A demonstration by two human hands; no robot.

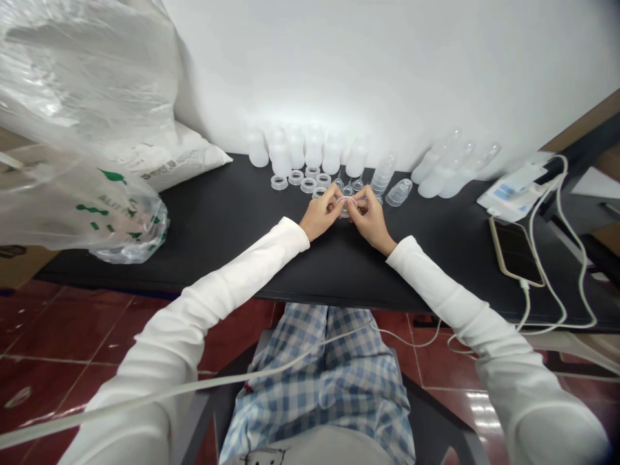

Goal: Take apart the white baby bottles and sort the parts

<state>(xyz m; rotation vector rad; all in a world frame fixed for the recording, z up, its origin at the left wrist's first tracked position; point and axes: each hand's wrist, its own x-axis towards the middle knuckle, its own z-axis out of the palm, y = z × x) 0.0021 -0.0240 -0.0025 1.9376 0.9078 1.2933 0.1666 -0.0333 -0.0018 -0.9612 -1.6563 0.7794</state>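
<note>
With our left hand and right hand we pinch a small translucent ring, thumbs and fingertips closed on its two sides, over the black counter. Just left of it we see more loose rings; behind these, white bottles stand by the wall. Clear caps lie and stand to our right, and a phone rests farther right, a cable plugged in.
</note>
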